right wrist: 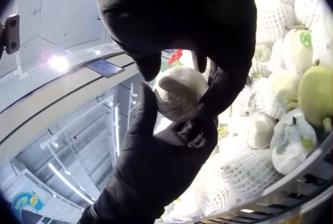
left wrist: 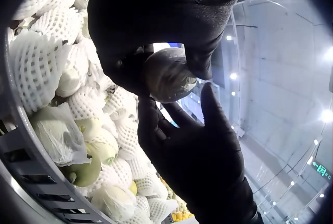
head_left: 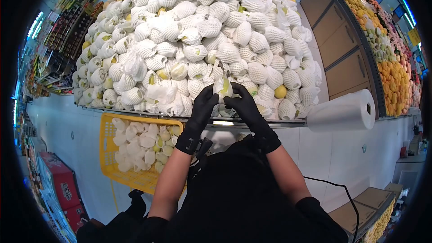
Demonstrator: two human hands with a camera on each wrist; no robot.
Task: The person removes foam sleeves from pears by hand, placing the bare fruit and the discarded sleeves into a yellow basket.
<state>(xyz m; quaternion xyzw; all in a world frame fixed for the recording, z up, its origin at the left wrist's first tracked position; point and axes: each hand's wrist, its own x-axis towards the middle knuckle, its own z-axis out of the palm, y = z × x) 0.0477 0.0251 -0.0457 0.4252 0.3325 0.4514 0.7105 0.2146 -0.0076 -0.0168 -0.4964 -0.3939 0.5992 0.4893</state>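
When viewed from the head, shows the fruit (head_left: 225,86) over the near edge of the pile (head_left: 209,28), held on one flank by the left hand (head_left: 203,104) and on the other by the right hand (head_left: 245,103). Has a thin white wrap (head_left: 218,86) about it, with yellow-green skin showing through. Off the pile's left near corner, lower down, includes a yellow crate (head_left: 106,146) with white and green pieces (head_left: 159,146) inside; off its right near corner, a white roll (head_left: 342,111).

From the left wrist, appears clear of the pile, ringed narrowly by the thumbs and fingers of both hands. Looks round, with the wrap creased and lying close. Cannot tell how every finger lies on the far side.

From the right wrist, comes out paler and smoother, gripped round its sides by both hands and well apart from the pile's grey rail (right wrist: 281,193). Seems fairly firm and modest in weight, probably easy to bruise, with the wrap apt to slide or tear under gloved fingers. Best to hold round the widest part, fingers spread, pressing lightly and keeping fingertips from digging in.
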